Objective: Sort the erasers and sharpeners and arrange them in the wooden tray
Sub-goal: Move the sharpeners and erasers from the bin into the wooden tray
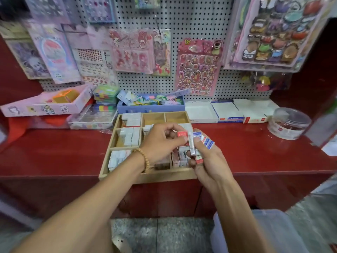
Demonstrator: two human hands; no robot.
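Surroundings: a red counter point(255, 152) runs across the middle of the frame; behind it a white pegboard point(200, 24) carries hanging sticker sheets point(197, 68).
Back row, left of centre: a pink open box point(45, 105) lies tilted, beside a stack of coloured packs point(105, 95) and a blue box point(151, 106) full of small loose items.
Back row, right: three white flat boxes point(228, 111) stand side by side; a clear round tub point(290, 123) sits near the right edge.
Obstruction: both hands hang over the centre and right of the wooden tray point(145, 177), hiding most of its middle and right compartments.
Wooden tray: centre of the frame, at the counter's front edge, divided into compartments; the two upper right ones show bare wood.
Sorted erasers: white wrapped blocks point(127, 136) stand packed in the three left compartments; more sit at lower right, partly hidden.
Left hand point(160, 143): fingers curled, pinching a red-and-white eraser point(182, 134); a bead bracelet point(144, 157) circles the wrist.
Right hand point(206, 161): grips a fanned bunch of small erasers point(204, 141), blue-and-white and red-and-white.
Axis: the bunch's long axes run mostly up and down the frame, the uppermost pieces slanting toward the upper left.
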